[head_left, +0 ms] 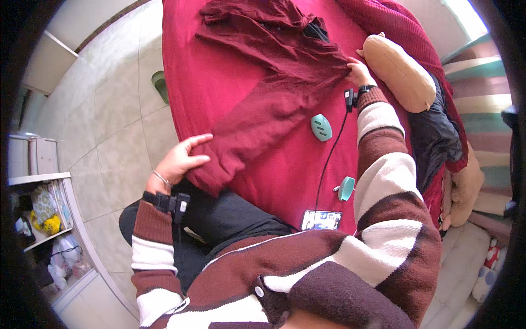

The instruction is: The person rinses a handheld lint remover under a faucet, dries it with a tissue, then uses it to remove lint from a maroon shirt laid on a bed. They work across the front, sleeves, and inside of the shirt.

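A dark maroon garment (263, 104) lies spread and wrinkled on the red bed cover, one long leg or sleeve stretching toward me. At that part's near end is my left hand (178, 159), its thumb and fingers apart and resting at the cloth's left edge. My right hand (359, 72) pinches the garment's right edge farther up. The far part of the garment is bunched, with a dark patch (316, 30) showing in its folds. Whether it is trousers or a top I cannot tell.
A tan plush toy (400, 74) lies beside my right hand. On the red bed cover (257, 186) are a teal slotted object (321, 128), a smaller teal object (346, 188) and a phone (321, 220) with a cable. Dark cloth (435, 137) sits right; an open shelf (49, 219) stands left.
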A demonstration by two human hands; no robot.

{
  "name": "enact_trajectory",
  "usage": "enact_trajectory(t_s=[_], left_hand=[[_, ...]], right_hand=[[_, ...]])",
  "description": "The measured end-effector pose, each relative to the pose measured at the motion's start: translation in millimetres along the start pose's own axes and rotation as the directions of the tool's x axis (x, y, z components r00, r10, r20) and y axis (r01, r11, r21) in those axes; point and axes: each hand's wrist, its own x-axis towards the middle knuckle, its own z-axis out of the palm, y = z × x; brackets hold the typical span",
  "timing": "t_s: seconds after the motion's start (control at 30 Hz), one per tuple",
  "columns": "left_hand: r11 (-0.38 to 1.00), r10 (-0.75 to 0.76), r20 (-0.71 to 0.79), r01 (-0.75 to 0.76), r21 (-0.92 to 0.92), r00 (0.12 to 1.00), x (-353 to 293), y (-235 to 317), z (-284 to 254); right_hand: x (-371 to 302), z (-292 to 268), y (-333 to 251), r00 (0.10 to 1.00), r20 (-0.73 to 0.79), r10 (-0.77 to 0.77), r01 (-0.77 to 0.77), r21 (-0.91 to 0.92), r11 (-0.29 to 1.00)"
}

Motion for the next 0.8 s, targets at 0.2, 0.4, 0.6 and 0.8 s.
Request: enact_trajectory(t_s=[0.2, 0.4, 0.6, 0.8], left_hand=[[0.994, -0.093, 0.054, 0.096, -0.051, 0.994, -31.2, -14.3, 28.5], [0.987, -0.110, -0.010, 0.110, 0.118, 0.994, -34.6, -19.5, 32.1], [0.796, 0.018, -0.097, 0.044, 0.603, 0.995, -0.4, -25.1, 27.5], [0.835, -0.053, -0.136, 0.119, 0.538, 0.989, 3.0, -28.8, 27.6]], right_hand=[[-24.7, -23.3, 21.3, 0.989, 0.129, -0.076, 0.068, 0.059, 0.996], [-97.1, -30.4, 51.3, 0.992, 0.055, -0.110, 0.122, -0.548, 0.827], [-177.8, -9.6, 118.1, 0.945, 0.271, -0.181, 0.322, -0.861, 0.393], [-218.1, 7.6, 131.3, 0.874, 0.304, -0.379, 0.374, -0.919, 0.125]])
